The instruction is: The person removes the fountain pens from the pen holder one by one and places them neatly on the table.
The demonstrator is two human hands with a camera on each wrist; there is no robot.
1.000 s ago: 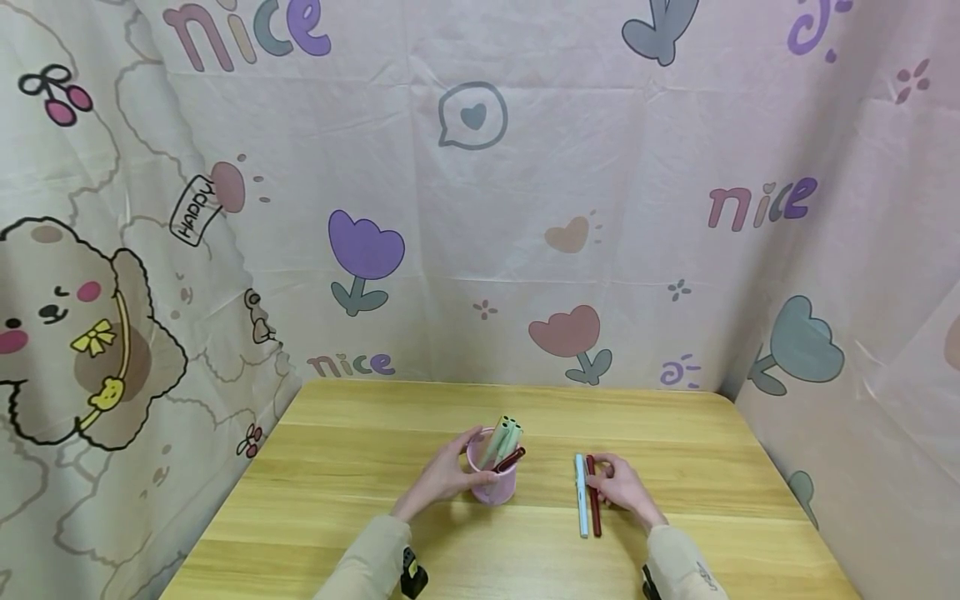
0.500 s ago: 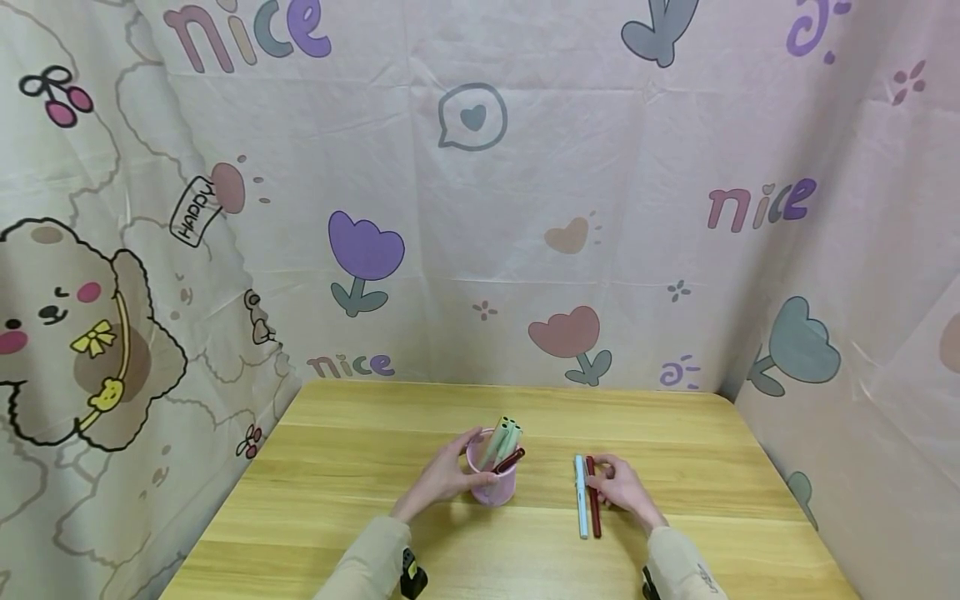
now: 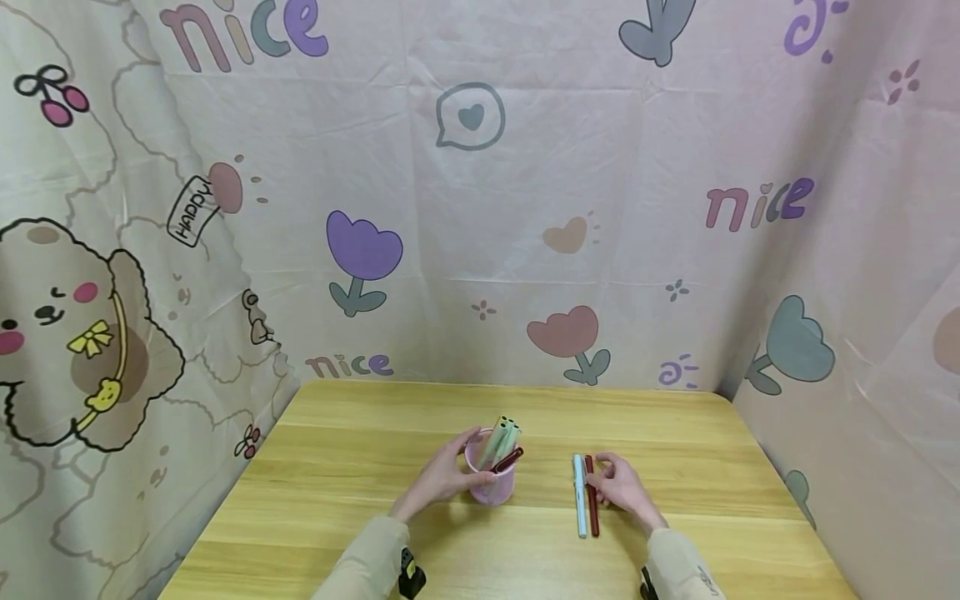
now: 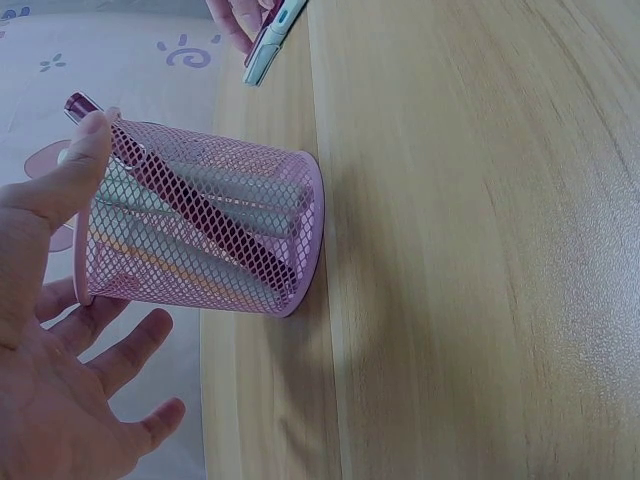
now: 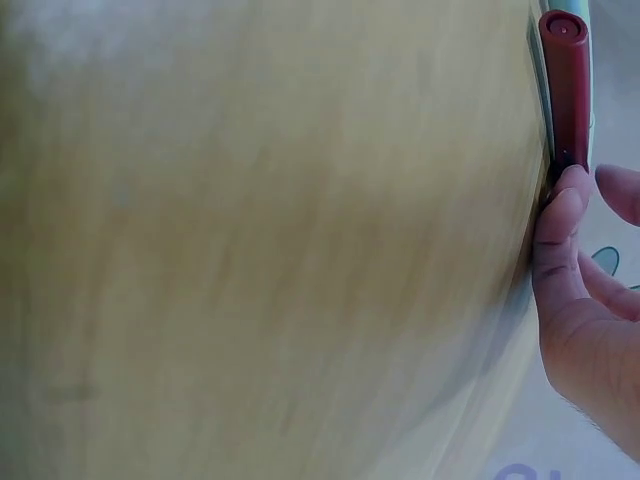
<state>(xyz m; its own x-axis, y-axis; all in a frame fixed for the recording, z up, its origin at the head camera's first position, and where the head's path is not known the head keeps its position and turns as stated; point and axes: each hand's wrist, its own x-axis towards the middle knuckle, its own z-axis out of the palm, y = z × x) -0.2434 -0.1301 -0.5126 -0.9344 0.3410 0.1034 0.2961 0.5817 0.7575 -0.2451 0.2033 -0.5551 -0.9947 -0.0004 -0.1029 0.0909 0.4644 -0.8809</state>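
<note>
Loosely grips pink mesh cup (image 3: 492,490) in wide-spread left hand (image 3: 442,477); pinches dark red pen (image 3: 595,518) in near-closed right hand (image 3: 621,488), beside light-blue pen (image 3: 581,503).

The right-wrist view's tabletop (image 5: 280,250) seems blurred under pale glare.

The wood-grain counter (image 5: 280,240), blurred, fills most of the view. At the right edge the right hand (image 5: 587,315), partly cut off, has a fingertip touching a dark red pen (image 5: 570,100) whose round end faces the camera, a light blue pen (image 5: 574,5) mostly hidden behind it. Beyond hangs pale cloth (image 5: 622,90) with a grey-green print.
</note>
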